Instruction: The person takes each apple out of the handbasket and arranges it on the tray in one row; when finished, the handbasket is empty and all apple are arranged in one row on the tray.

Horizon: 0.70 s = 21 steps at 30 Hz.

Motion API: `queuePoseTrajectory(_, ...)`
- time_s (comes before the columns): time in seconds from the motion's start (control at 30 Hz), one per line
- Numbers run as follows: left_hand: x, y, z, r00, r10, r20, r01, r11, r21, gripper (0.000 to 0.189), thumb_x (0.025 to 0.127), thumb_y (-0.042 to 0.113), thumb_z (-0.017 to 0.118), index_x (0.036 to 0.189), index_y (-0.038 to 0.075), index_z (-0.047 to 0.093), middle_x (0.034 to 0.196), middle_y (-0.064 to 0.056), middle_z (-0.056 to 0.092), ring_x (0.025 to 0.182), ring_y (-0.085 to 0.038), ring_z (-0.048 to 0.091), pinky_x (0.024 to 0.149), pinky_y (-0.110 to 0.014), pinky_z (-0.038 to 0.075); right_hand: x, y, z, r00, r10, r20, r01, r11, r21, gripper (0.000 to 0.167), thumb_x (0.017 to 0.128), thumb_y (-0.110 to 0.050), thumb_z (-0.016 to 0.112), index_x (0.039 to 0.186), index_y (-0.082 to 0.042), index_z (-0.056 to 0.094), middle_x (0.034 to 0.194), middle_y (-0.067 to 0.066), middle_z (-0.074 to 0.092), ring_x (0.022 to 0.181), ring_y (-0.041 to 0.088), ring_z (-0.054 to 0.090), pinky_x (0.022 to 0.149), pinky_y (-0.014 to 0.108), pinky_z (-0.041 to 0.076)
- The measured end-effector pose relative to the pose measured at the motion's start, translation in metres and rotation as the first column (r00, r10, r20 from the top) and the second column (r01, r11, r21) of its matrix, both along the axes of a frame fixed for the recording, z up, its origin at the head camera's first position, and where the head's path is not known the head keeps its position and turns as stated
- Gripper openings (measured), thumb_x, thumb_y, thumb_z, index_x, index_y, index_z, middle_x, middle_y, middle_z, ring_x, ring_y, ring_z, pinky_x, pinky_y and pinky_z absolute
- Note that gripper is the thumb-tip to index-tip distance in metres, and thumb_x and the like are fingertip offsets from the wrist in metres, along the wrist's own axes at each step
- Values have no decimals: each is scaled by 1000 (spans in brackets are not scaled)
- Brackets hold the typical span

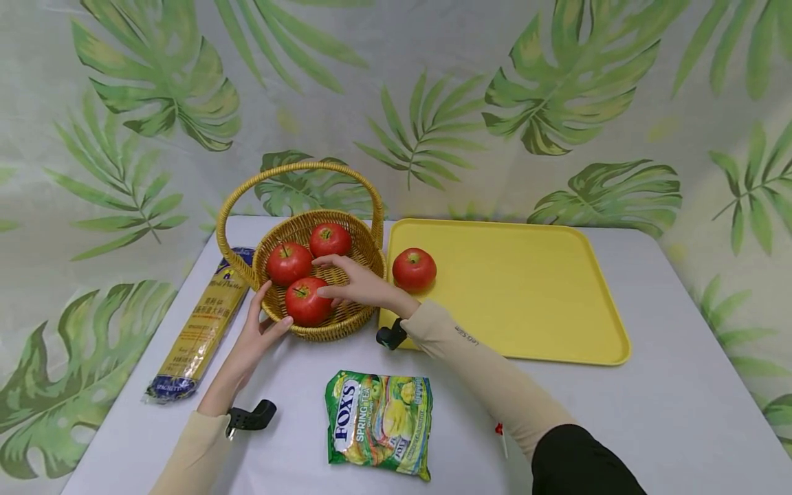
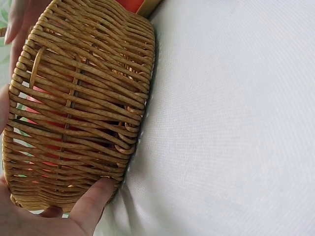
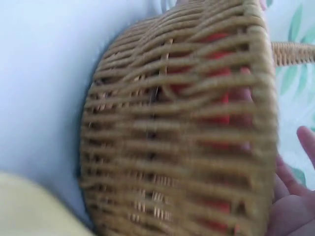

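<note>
Your left hand is gripping the wicker basket; your right hand, fingers spread, is hovering by the nearest red fruit.

My head camera looks forward and down, the basket toward nine o'clock. Up close, my left wrist camera faces this shared basket from seven o'clock, my right wrist camera from four.

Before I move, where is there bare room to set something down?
Bare: the yellow tray right of its lone red fruit, and the table strip right of the tray. Crowded: the basket, with three fruits inside, left grip at its rim, right grip over it.
</note>
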<state>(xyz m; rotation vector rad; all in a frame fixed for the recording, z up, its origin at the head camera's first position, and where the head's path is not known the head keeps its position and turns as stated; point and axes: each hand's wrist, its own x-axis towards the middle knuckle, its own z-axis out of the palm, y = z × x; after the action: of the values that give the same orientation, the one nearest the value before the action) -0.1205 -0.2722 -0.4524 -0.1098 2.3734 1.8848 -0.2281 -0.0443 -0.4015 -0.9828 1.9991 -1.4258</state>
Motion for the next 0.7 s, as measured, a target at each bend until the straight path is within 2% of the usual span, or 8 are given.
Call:
queuePoseTrajectory(0.03,0,0,0,1000,0,2,0,1000,0,81,98,21,55,154,27,-2,157,-11,-16,136,-55,7,105,-64,21,1,-3,-1,1000,8,22,-9,1000,8,58,94,-16,61,144,-5,35,142,20,33,86,44,64,78,48,54)
queuePoseTrajectory(0.17,0,0,0,1000,-1,-1,1,1000,3,81,98,20,55,154,27,-3,156,-10,-16,136,-55,7,105,-64,21,3,-14,-2,998,15,63,-19,997,71,58,94,-19,61,146,-11,34,145,23,24,77,40,66,71,46,56)
queuePoseTrajectory(0.33,1,1,2,1000,-8,0,8,1000,15,81,98,19,55,154,26,-2,156,-11,-16,136,-55,7,105,-63,22,7,-25,-1,994,-3,105,-14,986,164,60,93,-25,64,146,-21,36,138,21,26,67,32,68,64,38,57)
queuePoseTrajectory(0.4,3,3,7,1000,-9,6,8,1000,25,81,98,18,55,154,23,-2,156,-12,-16,136,-55,6,105,-63,22,7,-29,-2,993,-12,114,-10,981,194,60,92,-26,65,145,-23,37,136,20,26,66,30,67,62,35,57)
queuePoseTrajectory(0.47,4,6,11,1000,-9,5,9,999,31,81,98,18,55,154,22,-2,156,-12,-16,136,-55,6,106,-62,22,7,-32,-5,992,-22,123,-5,976,216,60,91,-25,66,144,-23,38,139,20,24,68,31,67,62,35,57)
queuePoseTrajectory(0.57,5,6,11,1000,-7,-5,7,1000,27,81,98,19,55,154,25,-2,156,-11,-16,136,-54,6,106,-62,21,7,-36,-8,992,-22,124,-7,973,230,59,91,-23,67,143,-21,40,140,20,23,76,31,66,64,36,57)
queuePoseTrajectory(0.7,3,2,1,1000,-7,-20,7,1000,12,80,98,23,56,154,31,-1,156,-7,-15,136,-53,8,106,-63,22,9,-38,-11,997,-31,73,14,974,227,56,90,-19,68,140,-19,43,137,19,28,93,29,60,64,36,58)
